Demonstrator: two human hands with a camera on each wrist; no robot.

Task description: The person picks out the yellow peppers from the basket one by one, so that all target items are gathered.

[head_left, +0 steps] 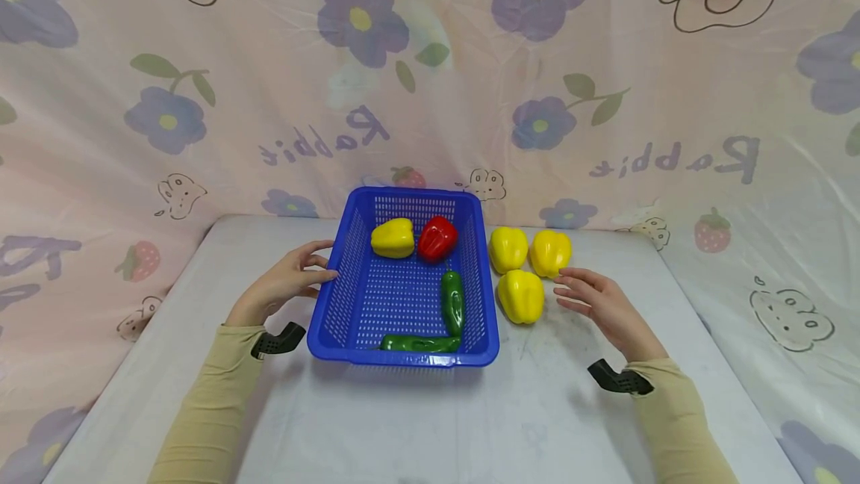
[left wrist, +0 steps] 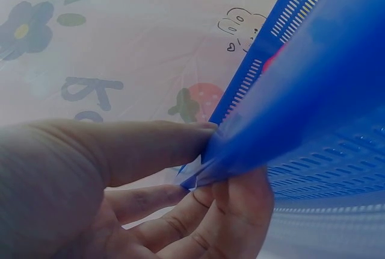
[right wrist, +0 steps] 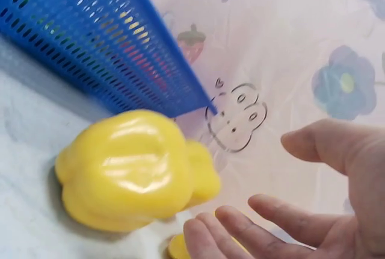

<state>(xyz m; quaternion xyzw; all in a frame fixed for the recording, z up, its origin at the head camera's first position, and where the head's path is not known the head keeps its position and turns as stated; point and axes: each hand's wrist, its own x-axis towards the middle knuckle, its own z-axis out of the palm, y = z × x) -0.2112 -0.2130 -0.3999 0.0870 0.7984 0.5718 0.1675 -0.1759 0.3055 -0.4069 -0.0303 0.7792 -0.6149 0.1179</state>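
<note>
My left hand (head_left: 287, 280) pinches the left rim of a blue plastic basket (head_left: 322, 323), thumb on top and fingers beneath, as the left wrist view shows. Inside the basket lie a yellow bell pepper (head_left: 393, 238), a red bell pepper (head_left: 437, 239) and two long green peppers, one along the right wall (head_left: 453, 303) and one along the front (head_left: 419, 343). Three more yellow bell peppers (head_left: 508, 249) (head_left: 551, 253) (head_left: 521, 296) stand right of the basket. Just right of them, my right hand (head_left: 608, 308) hovers with loosely spread fingers, holding nothing.
A white-covered table (head_left: 403, 432) carries everything. Behind it and at both sides hangs a pink curtain (head_left: 443, 110) printed with flowers and rabbits. Each wrist wears a black camera strap (head_left: 278, 340), seen at both sleeves.
</note>
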